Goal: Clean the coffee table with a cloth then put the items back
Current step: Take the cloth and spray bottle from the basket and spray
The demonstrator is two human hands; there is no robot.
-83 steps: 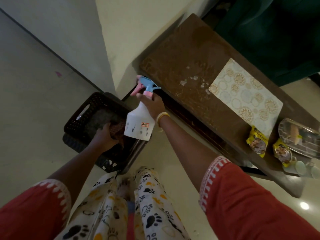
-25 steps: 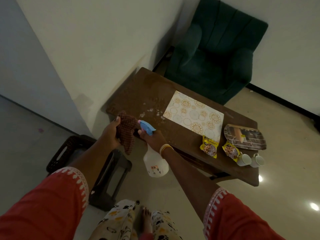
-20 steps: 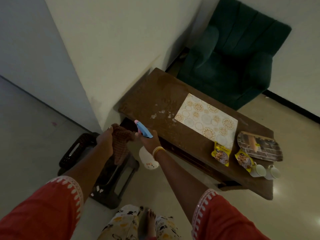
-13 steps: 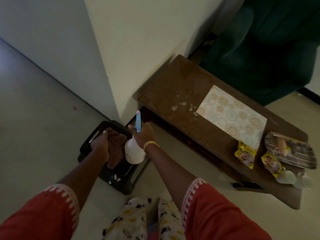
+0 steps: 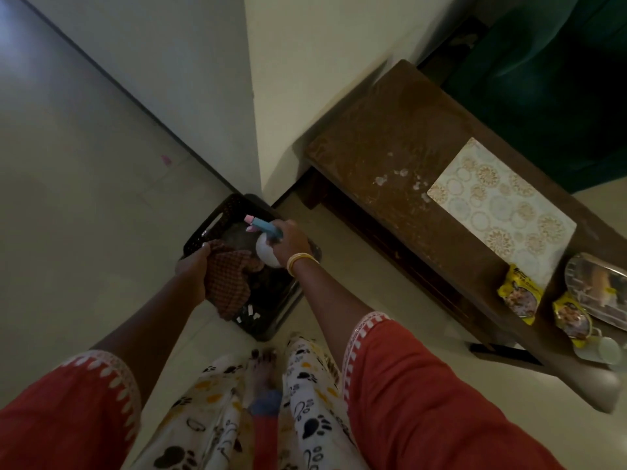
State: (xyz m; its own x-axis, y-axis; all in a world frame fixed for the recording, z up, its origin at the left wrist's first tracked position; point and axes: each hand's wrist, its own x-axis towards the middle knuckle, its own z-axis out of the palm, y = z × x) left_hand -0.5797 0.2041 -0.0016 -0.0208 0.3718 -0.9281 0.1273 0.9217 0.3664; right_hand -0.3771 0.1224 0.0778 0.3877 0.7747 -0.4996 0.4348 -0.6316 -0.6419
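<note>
Lowering: bottle [image 5: 266, 253] and cloth [image 5: 228, 279], raised by the table [image 5: 390, 157] a second ago, now over basket [image 5: 271, 320].
Grip: right hand [image 5: 288, 242] clasps bottle; left hand [image 5: 191, 266] clutches cloth.
Meaning: supplies going away with crumbs left.

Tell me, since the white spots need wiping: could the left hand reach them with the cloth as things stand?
Probably not yet: the left hand holds the cloth low over the basket, apart from the spots.

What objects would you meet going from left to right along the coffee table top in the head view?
White specks → patterned mat → first yellow snack packet → second yellow snack packet → white cups at the right end. The tray overlaps the packets in order, so it is left out.
</note>
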